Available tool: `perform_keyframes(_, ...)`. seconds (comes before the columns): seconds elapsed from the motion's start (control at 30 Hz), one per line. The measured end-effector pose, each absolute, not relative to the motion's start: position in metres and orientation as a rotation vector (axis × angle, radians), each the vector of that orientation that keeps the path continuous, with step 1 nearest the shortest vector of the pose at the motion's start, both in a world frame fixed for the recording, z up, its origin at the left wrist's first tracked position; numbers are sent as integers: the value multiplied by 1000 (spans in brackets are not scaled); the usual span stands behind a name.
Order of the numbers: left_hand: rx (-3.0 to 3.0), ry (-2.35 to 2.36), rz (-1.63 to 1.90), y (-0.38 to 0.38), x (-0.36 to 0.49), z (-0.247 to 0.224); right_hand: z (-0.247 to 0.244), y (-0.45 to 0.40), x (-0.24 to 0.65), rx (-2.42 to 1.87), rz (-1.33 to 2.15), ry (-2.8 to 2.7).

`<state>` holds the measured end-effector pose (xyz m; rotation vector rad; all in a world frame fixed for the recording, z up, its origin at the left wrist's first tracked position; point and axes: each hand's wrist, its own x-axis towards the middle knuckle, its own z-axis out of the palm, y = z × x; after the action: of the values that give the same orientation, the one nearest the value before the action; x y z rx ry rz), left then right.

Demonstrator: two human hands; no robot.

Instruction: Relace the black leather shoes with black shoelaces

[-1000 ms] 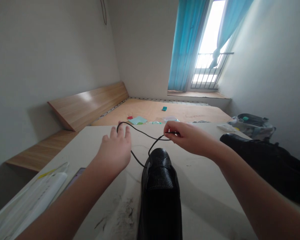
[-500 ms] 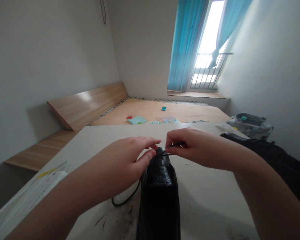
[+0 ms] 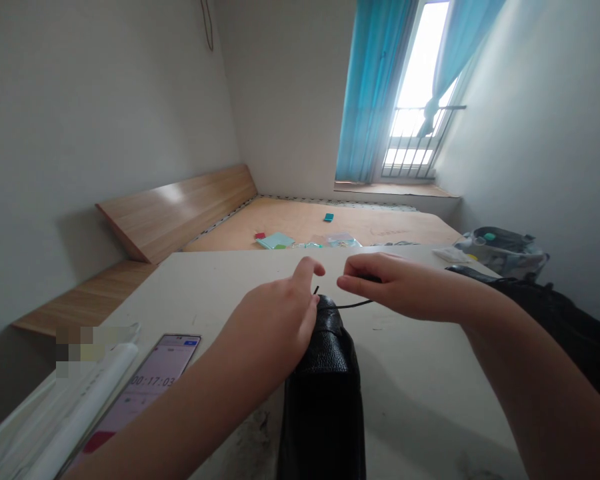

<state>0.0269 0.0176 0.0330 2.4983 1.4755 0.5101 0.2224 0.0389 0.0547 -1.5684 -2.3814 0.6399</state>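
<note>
A black leather shoe (image 3: 330, 343) stands on the white table in front of me, its far end between my hands. My left hand (image 3: 285, 310) is against the shoe's far left side, index finger bent and raised, thumb low by a short upright lace end. That thumb seems to pinch the lace; its other fingers are hidden. From the shoe, a thin black shoelace (image 3: 350, 306) runs rightward to my right hand (image 3: 380, 277), which is closed around it with curled fingers, just above the table and apart from the shoe.
A phone (image 3: 180, 350) showing a timer lies left, partly under my left forearm, beside white plastic packaging (image 3: 75, 413). Another black shoe (image 3: 535, 307) is at the right edge, near a grey bag (image 3: 510, 250). Beyond the table, a wooden bed board (image 3: 290, 213) holds small packets.
My right hand has drawn rightward from the shoe, stretching the lace. My left index finger has lifted. The left forearm has shifted right, uncovering the phone.
</note>
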Motion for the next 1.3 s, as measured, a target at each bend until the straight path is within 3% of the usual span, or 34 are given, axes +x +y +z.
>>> perform_keyframes(0.23,2600,1244,305,13,42,19,14,36,241,-1651,786,-2342)
perform_keyframes(0.43,2581,1330,276,16,56,-1,-18,25,242,-1594,1240,-2188)
perform_keyframes(1.3,2576,1398,266,16,61,-5,-14,19,240,-1545,1281,-2258)
